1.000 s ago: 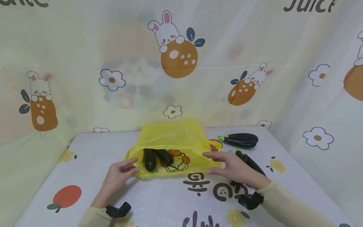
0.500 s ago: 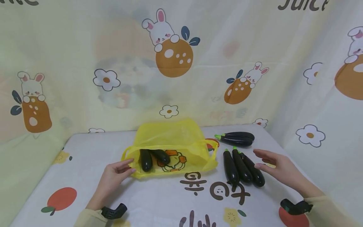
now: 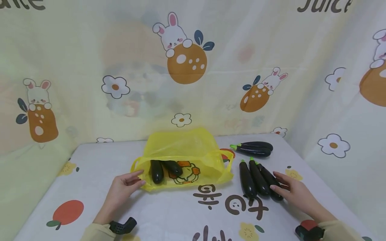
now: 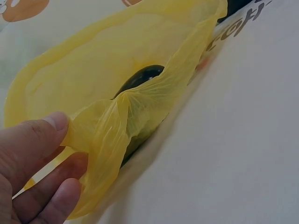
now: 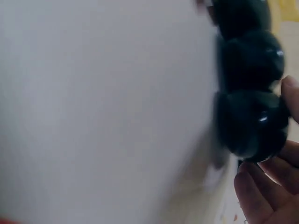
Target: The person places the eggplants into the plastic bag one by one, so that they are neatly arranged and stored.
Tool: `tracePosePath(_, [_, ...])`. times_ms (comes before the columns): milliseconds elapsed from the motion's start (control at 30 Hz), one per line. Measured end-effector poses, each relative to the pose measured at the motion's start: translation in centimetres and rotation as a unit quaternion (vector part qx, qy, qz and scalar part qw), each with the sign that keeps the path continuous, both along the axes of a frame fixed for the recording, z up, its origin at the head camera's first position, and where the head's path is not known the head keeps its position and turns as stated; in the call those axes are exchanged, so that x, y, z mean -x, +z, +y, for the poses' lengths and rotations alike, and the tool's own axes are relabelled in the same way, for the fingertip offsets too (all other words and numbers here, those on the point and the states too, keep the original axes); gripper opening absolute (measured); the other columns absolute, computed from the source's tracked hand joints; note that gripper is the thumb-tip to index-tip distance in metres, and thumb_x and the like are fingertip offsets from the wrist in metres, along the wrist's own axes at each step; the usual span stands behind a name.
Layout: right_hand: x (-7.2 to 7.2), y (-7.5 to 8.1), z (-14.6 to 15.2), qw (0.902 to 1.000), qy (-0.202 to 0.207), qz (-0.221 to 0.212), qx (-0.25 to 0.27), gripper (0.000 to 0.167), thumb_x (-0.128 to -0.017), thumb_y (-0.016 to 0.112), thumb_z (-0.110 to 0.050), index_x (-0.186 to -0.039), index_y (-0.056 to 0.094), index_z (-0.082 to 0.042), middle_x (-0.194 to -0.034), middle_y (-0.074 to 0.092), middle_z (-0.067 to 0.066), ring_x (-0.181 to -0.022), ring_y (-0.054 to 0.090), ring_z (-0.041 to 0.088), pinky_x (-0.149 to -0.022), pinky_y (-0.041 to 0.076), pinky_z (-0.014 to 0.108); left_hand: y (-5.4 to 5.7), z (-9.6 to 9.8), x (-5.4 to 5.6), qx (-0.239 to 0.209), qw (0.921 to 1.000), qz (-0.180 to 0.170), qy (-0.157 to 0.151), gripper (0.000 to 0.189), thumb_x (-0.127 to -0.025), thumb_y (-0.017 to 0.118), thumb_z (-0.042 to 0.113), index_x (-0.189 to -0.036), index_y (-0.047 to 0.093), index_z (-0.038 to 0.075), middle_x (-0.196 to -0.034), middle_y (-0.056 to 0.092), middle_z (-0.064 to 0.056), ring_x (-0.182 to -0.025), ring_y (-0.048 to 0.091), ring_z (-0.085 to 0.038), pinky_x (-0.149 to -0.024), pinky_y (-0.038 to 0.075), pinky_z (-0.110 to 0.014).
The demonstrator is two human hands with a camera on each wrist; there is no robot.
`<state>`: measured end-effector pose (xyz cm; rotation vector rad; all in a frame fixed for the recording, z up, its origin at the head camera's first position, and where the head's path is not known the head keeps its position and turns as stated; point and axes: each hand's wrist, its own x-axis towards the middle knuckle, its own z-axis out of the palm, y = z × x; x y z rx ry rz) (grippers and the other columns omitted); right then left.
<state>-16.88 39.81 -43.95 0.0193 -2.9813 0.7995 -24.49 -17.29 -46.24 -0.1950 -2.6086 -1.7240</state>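
Observation:
My left hand [image 3: 120,190] pinches the left edge of a yellow plastic bag [image 3: 181,144], which lies with its mouth towards me. Two dark eggplants [image 3: 156,172] show inside the mouth, over a printed cartoon figure. In the left wrist view, thumb and fingers grip the thin bag [image 4: 105,144] beside an eggplant's dark end [image 4: 140,79]. Right of the bag, three eggplants lie side by side, green stems away from me. My right hand [image 3: 297,192] holds the rightmost eggplant [image 3: 268,177], thumb on top and fingers along its right side; the right wrist view shows both touching the eggplant [image 5: 257,126].
Two more eggplants [image 3: 254,151] lie together farther back at the right. The table carries a white printed cloth [image 3: 169,214]. A patterned cloth backdrop [image 3: 135,67] rises behind the table and along its sides.
My right hand let go of the bag's right side, moved right past the three eggplants, then came in onto the rightmost one. My left hand has stayed at the bag's left edge.

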Motion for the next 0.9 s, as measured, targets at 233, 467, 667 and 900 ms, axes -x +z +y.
tracePosePath(233, [-0.2, -0.2, -0.2, 0.9998, -0.016, -0.010, -0.003, 0.069, -0.098, 0.069, -0.035, -0.147, 0.047, 0.009, -0.142, 0.051, 0.039, -0.113, 0.066, 0.051, -0.085, 0.061, 0.046, 0.1, 0.1, -0.1, 0.009, 0.9999, -0.007, 0.007, 0.044, -0.089, 0.080, 0.016, -0.131, 0.069, 0.005, -0.115, 0.076, -0.018, -0.099, 0.075, -0.018, -0.075, 0.057, -0.017])
tracePosePath(467, [-0.2, -0.1, 0.0, 0.9996, -0.023, 0.000, -0.013, 0.067, -0.099, 0.069, -0.035, -0.146, 0.048, 0.008, -0.140, 0.053, 0.039, -0.114, 0.065, 0.052, -0.086, 0.061, 0.049, 0.1, 0.2, -0.1, 0.009, 0.9999, -0.011, 0.010, 0.045, -0.089, 0.080, 0.017, -0.131, 0.069, 0.006, -0.120, 0.074, -0.018, -0.104, 0.075, -0.022, -0.076, 0.056, -0.017])
tracePosePath(667, [-0.2, 0.6, 0.7, 0.9991, -0.022, 0.021, -0.029, 0.064, -0.099, 0.068, -0.033, -0.144, 0.050, 0.009, -0.136, 0.055, 0.041, -0.111, 0.066, 0.053, -0.085, 0.060, 0.053, -0.1, 0.2, -0.1, 0.015, 0.9997, -0.014, 0.015, 0.045, -0.089, 0.080, 0.018, -0.132, 0.070, 0.008, -0.121, 0.074, -0.016, -0.104, 0.074, -0.020, -0.076, 0.056, -0.017])
tracePosePath(900, [-0.4, 1.6, 1.4, 0.9989, -0.019, 0.038, -0.021, 0.062, -0.099, 0.069, -0.030, -0.143, 0.050, 0.011, -0.138, 0.051, 0.044, -0.110, 0.066, 0.054, -0.075, 0.063, 0.043, -0.1, 0.2, -0.1, 0.013, 0.9999, -0.005, 0.009, 0.044, -0.090, 0.080, 0.018, -0.131, 0.070, 0.006, -0.124, 0.073, -0.018, -0.104, 0.074, -0.021, -0.078, 0.057, -0.019])
